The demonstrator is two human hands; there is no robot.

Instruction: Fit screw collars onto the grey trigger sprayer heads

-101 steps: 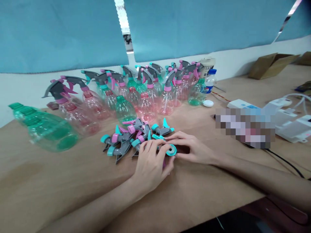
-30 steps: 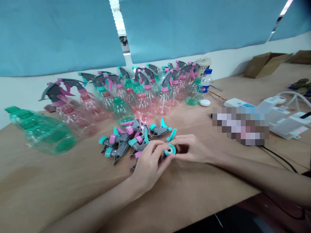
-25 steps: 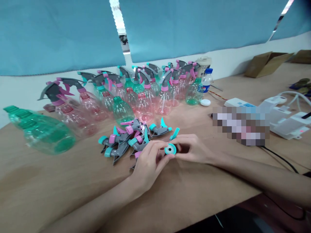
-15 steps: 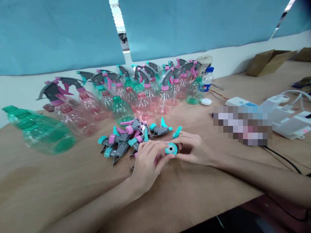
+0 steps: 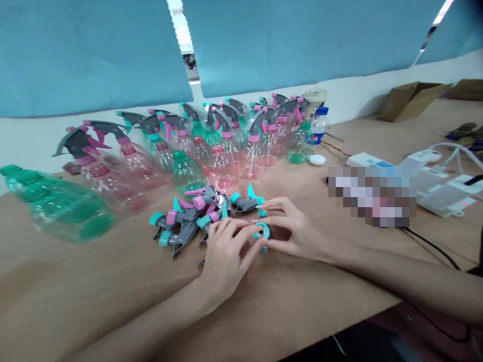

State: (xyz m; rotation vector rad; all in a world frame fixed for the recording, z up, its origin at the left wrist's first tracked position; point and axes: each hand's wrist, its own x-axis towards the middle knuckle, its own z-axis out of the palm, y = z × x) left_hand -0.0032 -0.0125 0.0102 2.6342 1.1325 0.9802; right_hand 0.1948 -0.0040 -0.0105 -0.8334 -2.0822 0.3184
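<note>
My left hand pinches a grey and teal spray trigger head between thumb and fingers, its round teal collar and centre hole turned towards me. My right hand is curled round the same head from the right, its thumb low beside the collar and its fingers above. Most of the head's body is hidden by the fingers. Just beyond my hands lies a pile of spray heads, grey with teal or pink collars and triggers. Behind the pile stand open bottles, one a green bottle and one a pink bottle.
Rows of pink and green bottles fitted with spray heads stand along the wall. Green bottles lie at the left. A Pepsi bottle, white lid, blurred-out item, white plastic device and cardboard box are on the right.
My right fingers have shifted and spread somewhat around the spray head, and its teal collar has tilted. The whole view has moved slightly. The bottles and pile stay put.
</note>
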